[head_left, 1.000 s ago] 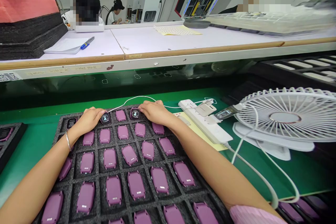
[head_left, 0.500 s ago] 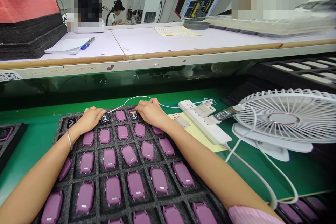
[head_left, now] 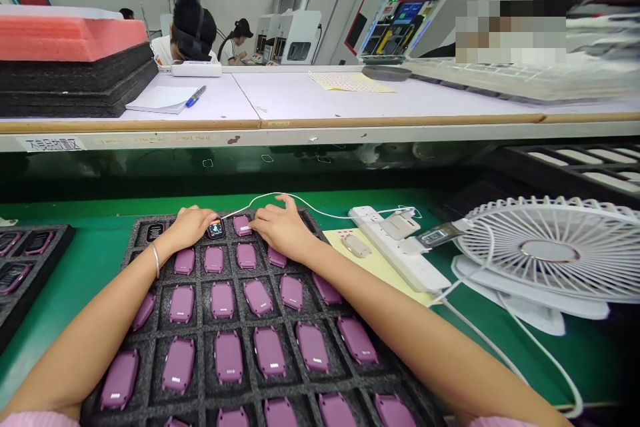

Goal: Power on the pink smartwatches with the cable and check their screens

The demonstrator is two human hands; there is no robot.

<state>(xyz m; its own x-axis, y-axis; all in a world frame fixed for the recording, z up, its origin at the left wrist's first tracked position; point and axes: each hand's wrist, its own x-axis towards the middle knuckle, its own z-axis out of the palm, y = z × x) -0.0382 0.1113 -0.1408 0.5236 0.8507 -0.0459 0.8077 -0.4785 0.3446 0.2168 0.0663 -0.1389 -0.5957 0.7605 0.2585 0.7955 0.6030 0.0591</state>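
Observation:
A dark foam tray [head_left: 200,320] holds several purple watch bodies [head_left: 229,355], most lying face down. My left hand [head_left: 190,227] rests at the tray's far row, fingers curled beside a face-up watch with a lit screen [head_left: 216,229]. My right hand [head_left: 280,230] lies over the far row too, fingers bent down onto a watch that it hides, next to a face-down purple one [head_left: 242,225]. Another face-up dark-screened watch [head_left: 155,231] sits at the far left corner.
A white power strip [head_left: 400,257] with plugs and a white cable [head_left: 300,203] lie right of the tray on a yellow sheet [head_left: 380,267]. A white desk fan [head_left: 550,253] stands at the right. Another foam tray [head_left: 25,260] is at the left. People sit beyond the raised shelf [head_left: 320,127].
The camera tilted up a little. My right hand slid left and now covers the lit watch it was touching. My left hand stayed in place.

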